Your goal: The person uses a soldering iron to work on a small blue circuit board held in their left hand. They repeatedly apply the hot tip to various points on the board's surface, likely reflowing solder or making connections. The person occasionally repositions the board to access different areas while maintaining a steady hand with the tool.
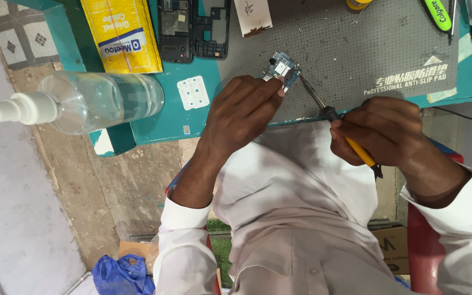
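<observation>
2 hands work over a teal counter (159, 123) seen from a head-worn camera, the view turned so the counter lies at the top and the person's white-shirted lap fills the bottom. A grey, dotted anti-slip mat (356, 49) covers the counter's middle and keeps small parts from sliding. On it, near its front edge, lies a small blue circuit board (281, 68). The left hand (241, 112) presses down on the board, its grip closed with the fingertips pinning the near edge, apparently so the board stays put. The right hand (381, 131) is clenched around the yellow handle of a soldering iron (334, 117), held like a pen; the thin metal tip slants up to touch the board's right side.

A clear spray bottle (77, 101) lies on its side at the counter's left corner. Behind it sits a yellow packet (121, 33), then 2 opened black phone shells (193, 28). A small white keypad sheet (193, 92) lies nearer. Below the counter show rough concrete floor (110, 180), a blue plastic bag (121, 275) and a red chair (424, 246).
</observation>
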